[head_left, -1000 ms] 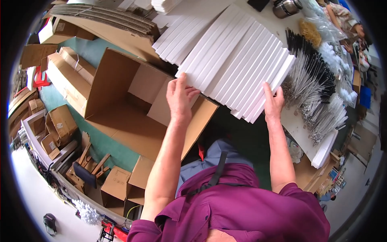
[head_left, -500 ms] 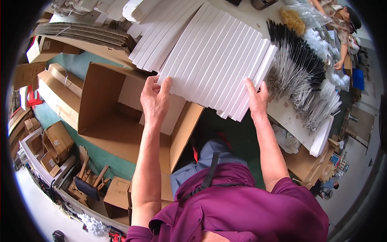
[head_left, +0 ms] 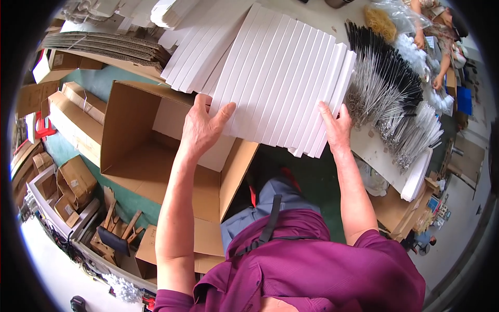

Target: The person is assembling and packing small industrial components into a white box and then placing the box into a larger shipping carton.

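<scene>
A row of long, narrow white boxes lies side by side in front of me, over the near edge of the work table. My left hand grips the row at its near left corner, thumb on top and fingers underneath. On the right end, my right hand presses its thumb and fingers against the outermost boxes. The row is squeezed between both hands, its near ends slightly uneven. More of the same white boxes lie fanned out just left of the row.
A large open cardboard carton stands below the table at left. Bundles of thin wire-handled brushes lie on the table at right. Flattened cardboard is stacked at far left. Another person's hand is at far right.
My left hand has shifted slightly right, its thumb further over the row. The boxes sit closer together, with their near ends more even. My right hand has moved little.
</scene>
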Demonstrator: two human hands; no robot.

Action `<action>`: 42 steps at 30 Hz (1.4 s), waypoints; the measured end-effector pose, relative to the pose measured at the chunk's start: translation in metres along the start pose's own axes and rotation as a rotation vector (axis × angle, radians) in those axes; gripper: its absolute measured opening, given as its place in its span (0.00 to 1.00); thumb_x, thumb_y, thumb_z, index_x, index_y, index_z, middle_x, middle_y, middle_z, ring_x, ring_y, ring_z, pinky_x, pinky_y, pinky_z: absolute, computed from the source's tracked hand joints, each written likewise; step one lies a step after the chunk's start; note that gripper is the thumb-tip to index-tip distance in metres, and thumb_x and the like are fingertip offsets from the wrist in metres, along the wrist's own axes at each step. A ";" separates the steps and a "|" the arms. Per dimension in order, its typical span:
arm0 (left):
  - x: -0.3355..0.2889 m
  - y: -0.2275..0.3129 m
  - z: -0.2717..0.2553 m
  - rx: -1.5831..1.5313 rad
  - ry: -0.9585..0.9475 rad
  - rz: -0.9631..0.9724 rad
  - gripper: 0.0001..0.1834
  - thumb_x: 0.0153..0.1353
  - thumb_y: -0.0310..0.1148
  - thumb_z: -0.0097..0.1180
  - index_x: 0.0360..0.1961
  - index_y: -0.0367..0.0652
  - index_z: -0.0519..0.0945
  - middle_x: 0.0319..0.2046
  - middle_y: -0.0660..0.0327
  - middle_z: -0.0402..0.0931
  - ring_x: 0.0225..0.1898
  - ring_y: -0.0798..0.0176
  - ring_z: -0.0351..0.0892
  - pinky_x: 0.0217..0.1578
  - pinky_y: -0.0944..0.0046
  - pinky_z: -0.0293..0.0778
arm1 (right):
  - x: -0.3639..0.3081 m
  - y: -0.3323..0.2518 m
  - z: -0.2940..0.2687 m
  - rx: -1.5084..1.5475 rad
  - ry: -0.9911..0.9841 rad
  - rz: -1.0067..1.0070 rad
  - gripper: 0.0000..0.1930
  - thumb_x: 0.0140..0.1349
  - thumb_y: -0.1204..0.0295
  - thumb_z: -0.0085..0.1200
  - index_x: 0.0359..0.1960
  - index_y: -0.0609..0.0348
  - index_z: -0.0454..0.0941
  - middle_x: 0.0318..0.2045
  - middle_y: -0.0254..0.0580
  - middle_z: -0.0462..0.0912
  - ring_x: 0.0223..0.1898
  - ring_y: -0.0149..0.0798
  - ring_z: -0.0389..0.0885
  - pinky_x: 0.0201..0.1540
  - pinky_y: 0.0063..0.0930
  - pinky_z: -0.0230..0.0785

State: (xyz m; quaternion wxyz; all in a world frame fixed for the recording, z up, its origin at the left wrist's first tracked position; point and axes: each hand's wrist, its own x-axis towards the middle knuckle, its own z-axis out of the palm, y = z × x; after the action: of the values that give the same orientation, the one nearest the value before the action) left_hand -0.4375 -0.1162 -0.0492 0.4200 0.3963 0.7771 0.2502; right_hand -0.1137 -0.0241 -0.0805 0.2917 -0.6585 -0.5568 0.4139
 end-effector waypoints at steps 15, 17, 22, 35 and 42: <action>0.015 0.027 -0.022 -0.130 -0.250 -0.150 0.45 0.53 0.63 0.65 0.49 0.24 0.79 0.37 0.45 0.83 0.41 0.55 0.84 0.47 0.56 0.77 | 0.022 0.000 -0.013 0.240 -0.108 0.255 0.29 0.68 0.55 0.60 0.55 0.73 0.77 0.50 0.45 0.83 0.50 0.33 0.80 0.55 0.27 0.70; 0.021 0.020 -0.019 -0.152 -0.253 -0.191 0.43 0.53 0.62 0.65 0.49 0.25 0.79 0.38 0.46 0.84 0.40 0.56 0.84 0.46 0.57 0.78 | 0.024 0.004 -0.013 0.335 -0.097 0.275 0.27 0.67 0.55 0.61 0.51 0.73 0.79 0.47 0.44 0.84 0.47 0.32 0.81 0.52 0.27 0.71; 0.029 0.024 -0.008 -0.426 -0.403 -0.252 0.31 0.57 0.54 0.66 0.48 0.34 0.83 0.39 0.56 0.85 0.39 0.65 0.83 0.43 0.63 0.76 | 0.028 -0.022 -0.023 0.732 -0.266 0.419 0.29 0.73 0.58 0.49 0.64 0.74 0.67 0.59 0.53 0.77 0.61 0.43 0.75 0.66 0.36 0.64; -0.005 0.034 0.009 -0.723 -0.377 -0.159 0.32 0.48 0.42 0.74 0.48 0.26 0.80 0.40 0.49 0.84 0.42 0.58 0.85 0.46 0.60 0.79 | 0.035 -0.015 -0.052 0.657 -0.415 0.473 0.34 0.71 0.55 0.50 0.68 0.70 0.62 0.59 0.54 0.75 0.59 0.47 0.75 0.63 0.37 0.68; -0.064 0.034 0.002 -0.747 -0.305 -0.025 0.35 0.46 0.42 0.74 0.49 0.27 0.76 0.43 0.46 0.83 0.47 0.55 0.83 0.51 0.59 0.77 | 0.006 -0.029 -0.085 0.590 -0.322 0.329 0.32 0.70 0.53 0.51 0.65 0.67 0.66 0.56 0.50 0.77 0.55 0.45 0.79 0.59 0.38 0.73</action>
State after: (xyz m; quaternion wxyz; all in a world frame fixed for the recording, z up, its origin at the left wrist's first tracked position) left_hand -0.4008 -0.1497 0.0040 0.6489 0.2394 0.5662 0.4484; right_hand -0.0541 -0.0059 -0.0161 0.3071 -0.5533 -0.3391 0.6961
